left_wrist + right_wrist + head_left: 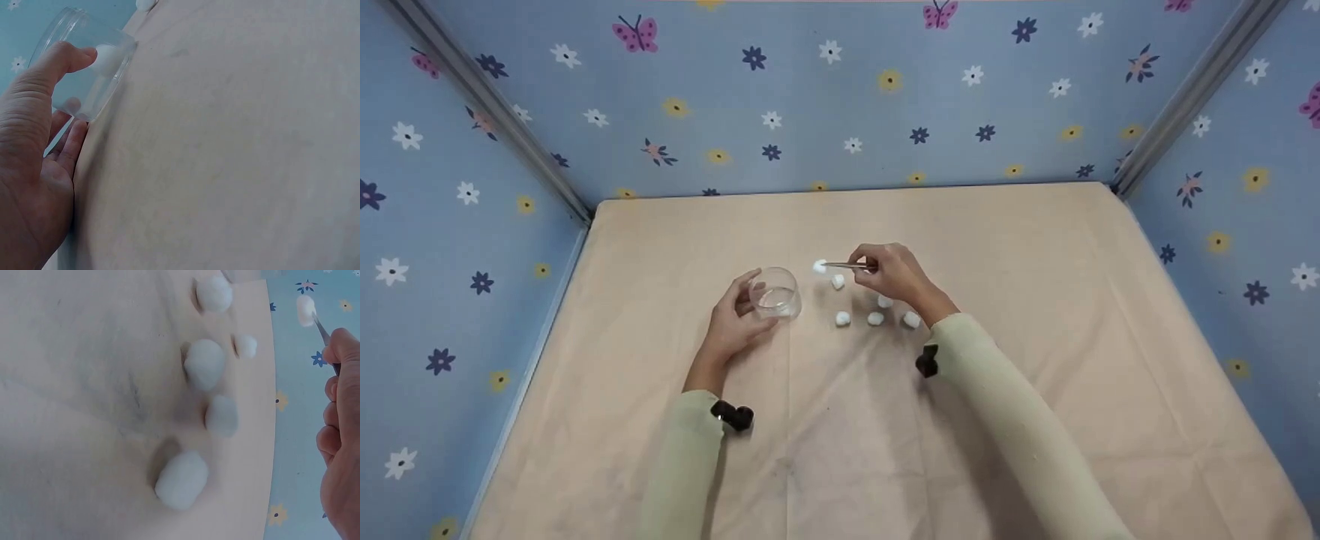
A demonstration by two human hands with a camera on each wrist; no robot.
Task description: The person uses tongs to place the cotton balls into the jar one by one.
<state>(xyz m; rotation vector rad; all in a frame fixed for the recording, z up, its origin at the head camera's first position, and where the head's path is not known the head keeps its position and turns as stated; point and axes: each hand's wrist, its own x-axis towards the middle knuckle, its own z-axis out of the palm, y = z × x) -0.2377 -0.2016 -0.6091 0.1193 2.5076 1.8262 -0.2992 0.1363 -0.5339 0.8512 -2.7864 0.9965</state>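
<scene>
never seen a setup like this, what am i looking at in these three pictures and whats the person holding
There is no robot here, just a person working with two bare hands. The wide picture comes from a camera worn on the head, looking forward and down. The other two come from cameras worn on the wrists, each looking at its own hand's work.

The left hand holds a clear cup; in the left wrist picture, a white shape shows through its wall. The right hand holds tweezers, and their tip grips a small white ball. Five more white balls lie on the pale tabletop.
</scene>
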